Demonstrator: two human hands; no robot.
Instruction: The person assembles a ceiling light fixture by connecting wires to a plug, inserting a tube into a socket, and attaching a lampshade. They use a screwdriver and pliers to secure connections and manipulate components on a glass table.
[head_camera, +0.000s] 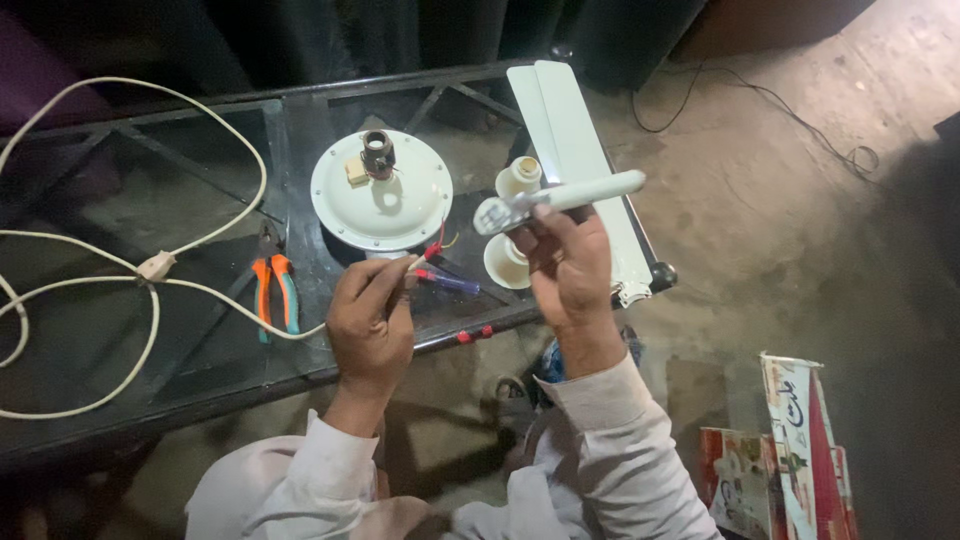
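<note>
Head view, looking down on a dark glass-topped table (130, 330) with a metal frame.

Left hand (368, 318): closed around the end of a white cord (150, 300), fingers pinched on it just below a round white motor housing (381, 190). Thin red wires (435, 248) run from the housing's lower edge toward the fingertips. A blue-handled screwdriver (447, 282) lies on the glass just beside this hand, on its right.

Right hand (566, 268): raised above the table's right end and gripping a white torch (560, 199), held roughly level. The torch's head points left, toward the housing; its lens end appears lit.

Motor housing: sits flat on the glass, centre of the table. A dark shaft stub (378, 153) stands upright from its middle, and a small cream block (356, 171) sits next to the stub.

Cord: loops widely across the left half of the table. An inline switch (156, 266) lies on it, left of the pliers.

Pliers (273, 290): orange and teal handles, lying on the glass between the switch and the left hand.

Two white cup-shaped covers (519, 176) rest near the torch, one above it and one below, partly behind the right hand.

White fan blades (575, 130) lie stacked along the table's right end, running away from the person.

A red and white carton (790, 450) lies open on the floor at lower right. A black cable (800, 125) trails across the floor at upper right.
</note>
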